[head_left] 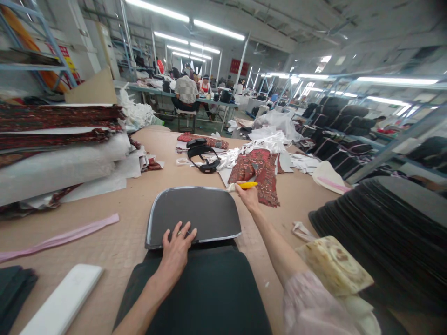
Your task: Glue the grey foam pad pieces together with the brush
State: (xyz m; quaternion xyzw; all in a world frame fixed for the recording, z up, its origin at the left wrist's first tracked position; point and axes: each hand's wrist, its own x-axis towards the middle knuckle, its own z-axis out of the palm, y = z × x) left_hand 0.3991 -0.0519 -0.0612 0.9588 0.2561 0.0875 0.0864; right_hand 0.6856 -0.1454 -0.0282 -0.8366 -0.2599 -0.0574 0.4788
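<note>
A dark grey panel (199,209) with rounded far corners lies flat in front of me, with a whitish smear along its edges. My left hand (176,251) rests on the panel's near edge, fingers spread and a ring on one of them. At the panel's far right corner, my right hand (248,197) is closed around a yellow-handled brush (249,185), whose pale head points left by the edge. Dark green-black pieces (199,293) lie on the near side, partly under my left forearm.
Patterned red fabric (260,179) and a black headband-like strap (206,160) lie beyond the panel. Fabric stacks (59,158) rise at left, near a pink strip (63,238) and white block (63,302). At right are a yellowish container (335,265) and stacked black panels (380,232). People sit farther back.
</note>
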